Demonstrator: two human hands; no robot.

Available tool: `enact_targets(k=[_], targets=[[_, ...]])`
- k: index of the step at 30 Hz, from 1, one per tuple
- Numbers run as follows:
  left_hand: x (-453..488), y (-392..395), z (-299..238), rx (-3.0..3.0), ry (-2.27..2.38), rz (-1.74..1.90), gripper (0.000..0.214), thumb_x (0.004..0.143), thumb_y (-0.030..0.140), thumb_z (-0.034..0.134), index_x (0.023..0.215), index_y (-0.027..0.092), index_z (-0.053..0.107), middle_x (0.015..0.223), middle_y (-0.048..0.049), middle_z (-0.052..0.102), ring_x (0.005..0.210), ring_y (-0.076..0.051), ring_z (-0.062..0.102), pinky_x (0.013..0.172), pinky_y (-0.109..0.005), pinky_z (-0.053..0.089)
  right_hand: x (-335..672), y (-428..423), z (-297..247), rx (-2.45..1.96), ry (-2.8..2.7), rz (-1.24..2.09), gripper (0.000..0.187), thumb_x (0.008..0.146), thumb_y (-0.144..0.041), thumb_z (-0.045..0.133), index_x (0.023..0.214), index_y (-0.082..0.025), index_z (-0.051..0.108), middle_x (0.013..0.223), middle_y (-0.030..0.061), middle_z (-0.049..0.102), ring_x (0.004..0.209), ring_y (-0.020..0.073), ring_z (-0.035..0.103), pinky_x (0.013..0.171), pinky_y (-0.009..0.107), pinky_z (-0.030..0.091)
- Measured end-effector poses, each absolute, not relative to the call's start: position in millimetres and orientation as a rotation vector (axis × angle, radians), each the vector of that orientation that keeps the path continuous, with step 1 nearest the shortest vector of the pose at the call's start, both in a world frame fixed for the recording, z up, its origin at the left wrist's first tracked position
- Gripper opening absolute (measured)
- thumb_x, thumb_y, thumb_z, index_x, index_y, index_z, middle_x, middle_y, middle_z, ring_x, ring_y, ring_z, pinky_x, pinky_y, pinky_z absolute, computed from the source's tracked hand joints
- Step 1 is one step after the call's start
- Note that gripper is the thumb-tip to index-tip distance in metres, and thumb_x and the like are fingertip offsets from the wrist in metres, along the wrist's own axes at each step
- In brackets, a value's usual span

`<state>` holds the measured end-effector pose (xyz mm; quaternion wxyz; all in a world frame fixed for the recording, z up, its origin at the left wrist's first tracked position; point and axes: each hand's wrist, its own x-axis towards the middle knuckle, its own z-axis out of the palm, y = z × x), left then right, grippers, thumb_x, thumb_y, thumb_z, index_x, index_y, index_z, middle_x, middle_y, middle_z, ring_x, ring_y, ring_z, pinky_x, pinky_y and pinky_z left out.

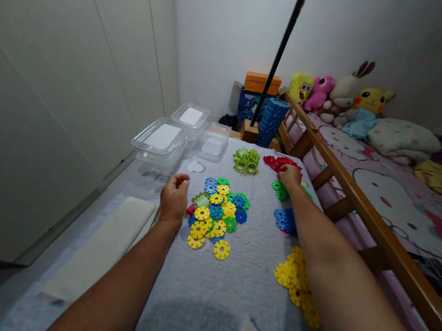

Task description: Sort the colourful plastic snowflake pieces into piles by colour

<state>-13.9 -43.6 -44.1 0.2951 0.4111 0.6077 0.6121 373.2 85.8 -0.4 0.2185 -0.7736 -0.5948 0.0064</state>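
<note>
My left hand [174, 198] is above the cloth at the left side of a mixed pile of plastic snowflake discs [218, 228] in yellow, blue and green. Its fingers are curled towards the thumb, and I cannot make out anything between them. Right beside it lie a red piece [190, 210] and a light-green one [201, 200]. Farther off, my right hand [290, 175] reaches down at a heap of red pieces [276, 163], fingers bent together with their tips hidden. Under and near my right forearm are green [279, 190], blue [284, 220] and yellow discs [292, 271].
Light-green pieces [246, 161] form a heap at the far middle. Clear plastic boxes [161, 140] stand at the back left. A folded pale cloth [106, 248] lies at the left. The wooden bed rail [338, 176] borders the right side; a black pole [280, 53] rises behind.
</note>
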Motion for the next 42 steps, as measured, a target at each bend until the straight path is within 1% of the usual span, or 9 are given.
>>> enact_targets(k=[6,11,15,20,24,27,30,35,42], targets=[[-12.2,-43.2,-42.6,1.09,1.582,1.646,0.025,0.077,0.03,0.061,0.097,0.019,0.069,0.094,-0.0035,0.072,0.089,-0.018,0.066,0.085,-0.032,0.053,363.3,79.6,3.1,-2.284,-1.621,-0.023,0.038,0.083,-0.014,0.059,0.117,-0.018,0.076,0.116,0.0124,0.075,0.107,0.0259,0.065,0.093,0.035,0.047],[-11.3,-44.0,-41.2,1.093,1.562,1.668,0.023,0.075,0.027,0.062,0.096,0.02,0.069,0.094,-0.0036,0.072,0.089,-0.019,0.066,0.088,-0.033,0.053,354.5,69.2,9.7,-2.328,-1.765,-0.065,0.034,0.089,-0.014,0.054,0.11,-0.019,0.081,0.124,0.0155,0.069,0.113,0.0281,0.062,0.097,0.036,0.046],[-11.5,-45.3,-39.8,1.075,1.565,1.676,0.023,0.074,0.026,0.063,0.095,0.02,0.07,0.094,-0.0037,0.073,0.09,-0.019,0.067,0.089,-0.033,0.052,348.8,63.3,12.7,-2.37,-1.822,-0.042,0.039,0.091,-0.014,0.052,0.117,-0.022,0.08,0.13,0.016,0.064,0.119,0.0317,0.058,0.099,0.041,0.046],[-12.0,-44.8,-39.9,1.064,1.551,1.675,0.024,0.074,0.026,0.062,0.095,0.02,0.07,0.092,-0.0039,0.072,0.088,-0.019,0.066,0.086,-0.033,0.053,335.2,56.1,19.1,-2.367,-1.82,-0.049,0.041,0.091,-0.013,0.051,0.123,-0.019,0.077,0.133,0.0191,0.062,0.122,0.0347,0.057,0.1,0.044,0.046],[-12.1,-43.3,-42.0,1.06,1.54,1.688,0.024,0.075,0.029,0.061,0.095,0.02,0.07,0.091,-0.0035,0.071,0.087,-0.018,0.065,0.082,-0.031,0.052,292.1,39.9,32.3,-2.085,-1.997,0.015,0.038,0.09,-0.014,0.057,0.123,-0.016,0.076,0.129,0.0176,0.067,0.118,0.0295,0.06,0.101,0.039,0.046],[-11.8,-43.1,-41.5,1.025,1.537,1.692,0.022,0.075,0.03,0.062,0.093,0.02,0.07,0.091,-0.0032,0.071,0.085,-0.017,0.064,0.077,-0.029,0.051,238.5,15.4,41.9,-1.661,-2.318,0.27,0.03,0.091,-0.017,0.059,0.114,-0.017,0.078,0.113,0.0104,0.074,0.105,0.0218,0.065,0.095,0.031,0.047],[-11.5,-44.0,-37.0,0.957,1.516,1.701,0.021,0.076,0.031,0.062,0.092,0.02,0.069,0.092,-0.0036,0.071,0.083,-0.016,0.064,0.072,-0.026,0.05,183.4,-16.3,45.8,-1.36,-2.6,0.396,0.025,0.091,-0.027,0.064,0.109,-0.019,0.079,0.108,0.009,0.075,0.102,0.0215,0.065,0.094,0.031,0.045],[-13.6,-46.1,-28.1,0.813,1.416,1.739,0.02,0.078,0.031,0.059,0.093,0.019,0.066,0.095,-0.005,0.072,0.086,-0.016,0.068,0.069,-0.025,0.049,127.9,-56.4,38.4,-1.274,-2.787,0.279,0.04,0.089,-0.044,0.068,0.121,-0.021,0.074,0.113,0.0117,0.072,0.103,0.0264,0.065,0.088,0.035,0.044],[-17.4,-44.4,-27.5,0.666,1.347,1.785,0.017,0.078,0.03,0.058,0.091,0.019,0.063,0.095,-0.0058,0.071,0.085,-0.014,0.068,0.072,-0.025,0.05,115.0,-65.9,30.1,-1.292,-2.763,0.229,0.024,0.091,-0.027,0.06,0.107,-0.02,0.076,0.107,0.0116,0.073,0.099,0.027,0.064,0.081,0.035,0.044]])
